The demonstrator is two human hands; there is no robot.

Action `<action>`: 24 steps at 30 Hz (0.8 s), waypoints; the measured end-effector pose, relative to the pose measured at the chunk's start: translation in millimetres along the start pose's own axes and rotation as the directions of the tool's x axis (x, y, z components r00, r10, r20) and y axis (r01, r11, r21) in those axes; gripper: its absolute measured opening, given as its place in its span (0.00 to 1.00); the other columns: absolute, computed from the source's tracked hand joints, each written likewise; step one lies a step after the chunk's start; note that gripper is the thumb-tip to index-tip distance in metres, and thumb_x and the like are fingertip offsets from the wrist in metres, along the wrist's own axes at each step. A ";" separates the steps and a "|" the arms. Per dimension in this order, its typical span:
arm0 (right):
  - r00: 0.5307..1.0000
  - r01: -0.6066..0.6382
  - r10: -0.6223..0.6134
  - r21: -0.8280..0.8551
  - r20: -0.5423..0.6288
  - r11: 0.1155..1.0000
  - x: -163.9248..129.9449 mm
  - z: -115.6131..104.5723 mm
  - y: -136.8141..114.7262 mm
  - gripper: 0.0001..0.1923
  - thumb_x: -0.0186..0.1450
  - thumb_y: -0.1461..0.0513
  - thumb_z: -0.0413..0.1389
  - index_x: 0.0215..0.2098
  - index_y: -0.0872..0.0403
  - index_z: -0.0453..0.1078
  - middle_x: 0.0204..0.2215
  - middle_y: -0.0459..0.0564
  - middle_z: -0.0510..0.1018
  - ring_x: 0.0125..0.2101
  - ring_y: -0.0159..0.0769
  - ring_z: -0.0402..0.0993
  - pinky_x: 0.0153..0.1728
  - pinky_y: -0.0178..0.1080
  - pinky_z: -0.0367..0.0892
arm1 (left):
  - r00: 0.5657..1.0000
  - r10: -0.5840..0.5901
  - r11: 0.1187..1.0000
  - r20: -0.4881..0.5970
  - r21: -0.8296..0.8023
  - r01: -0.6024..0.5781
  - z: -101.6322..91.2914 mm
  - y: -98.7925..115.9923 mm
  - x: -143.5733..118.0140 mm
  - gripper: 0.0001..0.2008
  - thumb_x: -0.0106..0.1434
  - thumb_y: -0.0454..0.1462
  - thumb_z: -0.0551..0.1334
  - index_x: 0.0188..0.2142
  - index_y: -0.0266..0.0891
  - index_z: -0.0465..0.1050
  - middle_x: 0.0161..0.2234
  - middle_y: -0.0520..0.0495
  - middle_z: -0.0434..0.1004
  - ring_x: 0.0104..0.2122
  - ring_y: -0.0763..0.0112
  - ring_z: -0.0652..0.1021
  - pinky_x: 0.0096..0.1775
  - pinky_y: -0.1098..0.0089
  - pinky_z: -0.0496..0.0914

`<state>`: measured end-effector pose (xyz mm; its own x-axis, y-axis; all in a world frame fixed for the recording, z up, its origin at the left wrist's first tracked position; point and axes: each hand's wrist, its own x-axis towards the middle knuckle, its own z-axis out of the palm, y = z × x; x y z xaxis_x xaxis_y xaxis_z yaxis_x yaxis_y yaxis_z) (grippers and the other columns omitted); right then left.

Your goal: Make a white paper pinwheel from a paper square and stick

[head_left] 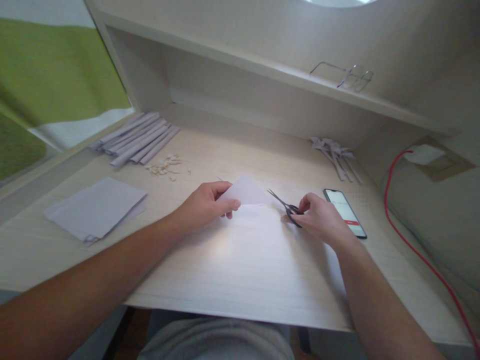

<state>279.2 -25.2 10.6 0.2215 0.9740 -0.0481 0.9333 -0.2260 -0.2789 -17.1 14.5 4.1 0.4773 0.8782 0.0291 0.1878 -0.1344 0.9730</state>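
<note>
Near the middle of the desk, my left hand (pixel 210 202) pinches the left edge of a folded piece of white paper (pixel 247 191) between thumb and fingers. To its right, my right hand (pixel 318 217) has its fingers in the handles of a small pair of dark scissors (pixel 287 206). The scissors' blades point up and left toward the paper's right corner, slightly parted at the tips. Whether they touch the paper I cannot tell.
A stack of white paper sheets (pixel 99 207) lies left, below rolled paper tubes (pixel 138 137) and small pale scraps (pixel 167 165). Folded paper strips (pixel 335 155) sit back right. A phone (pixel 345 212) lies beside my right hand. A red cable (pixel 412 245) hangs right; glasses (pixel 354 78) rest on the shelf (pixel 262 62).
</note>
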 end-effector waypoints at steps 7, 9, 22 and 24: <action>0.955 0.209 -0.228 0.116 0.189 0.971 0.4 -8.7 6.1 0.10 0.56 0.56 0.66 0.24 0.52 0.74 0.24 0.49 0.77 0.25 0.36 0.69 0.24 0.37 0.55 | 1.000 -0.008 1.000 -0.013 -0.016 0.008 4.9 2.9 -3.1 0.05 0.57 0.36 0.66 0.25 0.36 0.76 0.26 0.51 0.76 0.29 0.68 0.74 0.34 0.69 0.63; 0.953 0.251 -0.283 0.245 0.106 0.937 -2.2 -10.3 0.8 0.09 0.59 0.56 0.64 0.27 0.53 0.76 0.27 0.49 0.77 0.27 0.36 0.69 0.26 0.37 0.59 | 1.000 -0.010 0.999 -0.011 -0.050 0.010 7.6 2.7 -3.7 0.04 0.56 0.35 0.66 0.27 0.36 0.76 0.26 0.51 0.76 0.29 0.68 0.74 0.34 0.69 0.63; 0.922 0.199 -0.387 0.867 -0.008 0.457 -30.3 6.1 -44.0 0.16 0.66 0.51 0.63 0.31 0.56 0.74 0.26 0.49 0.80 0.24 0.32 0.75 0.26 0.35 0.68 | 0.995 0.042 0.991 0.091 -0.128 -0.030 17.9 -1.3 -6.4 0.10 0.62 0.42 0.66 0.33 0.36 0.78 0.28 0.48 0.78 0.30 0.67 0.76 0.37 0.68 0.69; 0.933 0.175 -0.360 0.884 -0.008 0.433 -27.5 7.6 -42.0 0.17 0.65 0.50 0.64 0.31 0.56 0.74 0.26 0.49 0.81 0.24 0.32 0.75 0.26 0.35 0.68 | 0.996 0.034 0.970 0.079 -0.242 -0.014 16.2 0.1 -5.9 0.16 0.66 0.47 0.62 0.33 0.35 0.78 0.28 0.46 0.78 0.30 0.66 0.77 0.37 0.65 0.71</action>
<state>231.8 -42.4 16.3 -0.1276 0.9898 0.0630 0.1931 0.0871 -0.9773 -6.0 1.8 0.3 0.5497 0.8342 0.0437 -0.0317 -0.0315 0.9990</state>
